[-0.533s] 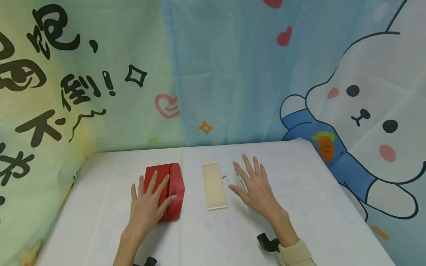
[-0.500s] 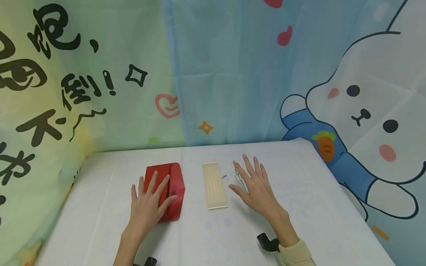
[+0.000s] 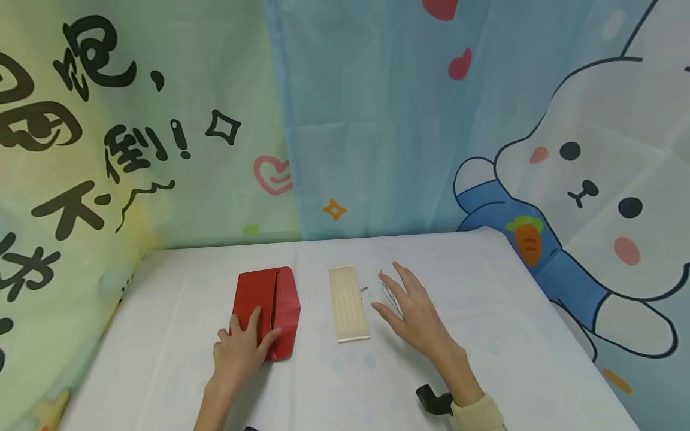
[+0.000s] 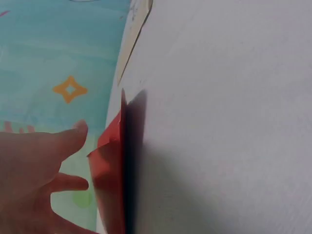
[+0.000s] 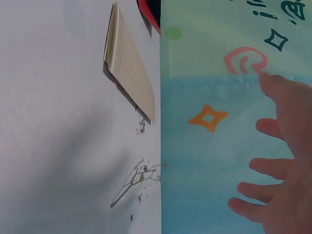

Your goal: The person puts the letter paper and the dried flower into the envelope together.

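A red envelope (image 3: 256, 301) lies on the left of the white table, its flap unfolded to the right. My left hand (image 3: 237, 354) is at its near left corner, fingers spread and slightly bent, the thumb tip over the flap's lower part. In the left wrist view the thumb (image 4: 68, 141) and fingers stand apart beside the envelope (image 4: 109, 180). My right hand (image 3: 416, 317) hovers with spread fingers over a small dried sprig (image 3: 389, 299), partly covering it in the head view. The right wrist view shows the thin, branching sprig (image 5: 129, 185) whole, with nothing between the fingers.
A cream pleated paper strip (image 3: 348, 304) lies between the hands. Small dark crumbs (image 3: 364, 290) are scattered between it and the sprig. A black angled wrist mount (image 3: 433, 399) sticks out by the right wrist. A printed cloth backdrop (image 3: 366, 120) rises behind the table (image 3: 162, 311).
My left hand has drawn back toward the near edge of the envelope, its fingers more bent. The right hand's fingers have bent slightly. The envelope, strip and sprig have stayed in place.
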Demonstrator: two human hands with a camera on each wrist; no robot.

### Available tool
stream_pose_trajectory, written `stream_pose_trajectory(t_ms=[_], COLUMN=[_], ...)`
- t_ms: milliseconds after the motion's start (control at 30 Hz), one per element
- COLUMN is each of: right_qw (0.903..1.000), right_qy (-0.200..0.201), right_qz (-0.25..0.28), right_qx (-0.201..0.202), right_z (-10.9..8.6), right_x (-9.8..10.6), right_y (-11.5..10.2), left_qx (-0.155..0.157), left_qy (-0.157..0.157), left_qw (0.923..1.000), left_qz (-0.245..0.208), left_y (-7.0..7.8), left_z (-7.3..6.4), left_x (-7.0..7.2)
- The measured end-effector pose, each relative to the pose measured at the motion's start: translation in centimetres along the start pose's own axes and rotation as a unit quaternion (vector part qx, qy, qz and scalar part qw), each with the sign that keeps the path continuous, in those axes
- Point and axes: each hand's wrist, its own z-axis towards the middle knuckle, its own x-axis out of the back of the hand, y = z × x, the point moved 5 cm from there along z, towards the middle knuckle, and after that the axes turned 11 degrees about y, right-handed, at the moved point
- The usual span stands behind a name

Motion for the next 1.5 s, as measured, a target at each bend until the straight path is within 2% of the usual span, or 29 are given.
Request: stream_pose_trajectory(t_ms=[300, 733, 1000, 1233, 1500], right_qw=[0.9998, 0.9981, 0.9964, 0.9948, 0.9941], right_qy=[-0.013, -0.055, -0.072, -0.086, -0.084], right_qz=[0.012, 0.029, 0.043, 0.052, 0.068], right_qx=[0.010, -0.005, -0.009, -0.020, -0.004], right_z=[-0.3, -0.4, -0.7, -0.9, -0.8], right_x=[-0.4, -1.9, -3.1, -3.9, -4.8], right_y=[-0.3, -1.0, -2.0, -2.7, -3.9], left_qx=[0.012, -0.001, 0.021, 0.022, 0.021], left_qy=[0.009, 0.040, 0.041, 0.042, 0.037], left_qw=[0.9998, 0.9991, 0.9989, 0.9989, 0.9990], left_qz=[0.013, 0.015, 0.000, 0.004, 0.009], left_y=[0.1, 0.3, 0.1, 0.3, 0.1], left_z=[0.0, -0.1, 0.2, 0.4, 0.4], left_x=[-0.7, -0.2, -0.3, -0.3, -0.4])
